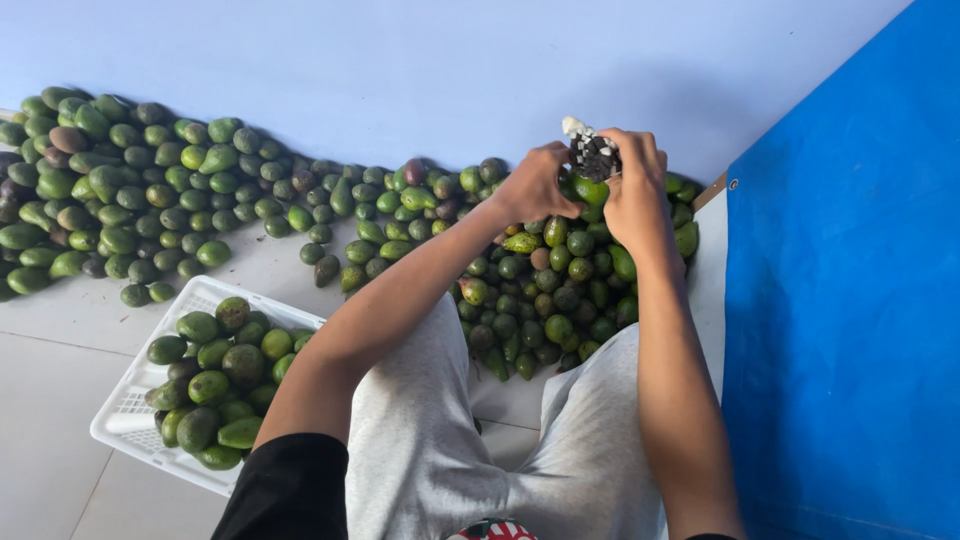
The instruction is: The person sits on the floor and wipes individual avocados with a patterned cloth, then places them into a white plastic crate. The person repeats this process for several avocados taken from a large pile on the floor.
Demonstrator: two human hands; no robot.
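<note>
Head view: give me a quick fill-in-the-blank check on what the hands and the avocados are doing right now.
1. The left hand and the right hand together hold one green ____ with a dark roll of stickers above it.
2. The white crate lies on the person's ____ side.
3. The loose avocados are heaped on the floor against the pale ____.
4. The tarp at the right is ____ in colour.

Missing words: avocado; left; wall; blue

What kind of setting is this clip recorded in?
Probably a fruit sorting or packing spot on a tiled floor: a long heap of loose green avocados lies along a pale blue wall, with a white slotted plastic crate part-filled with more.
</note>
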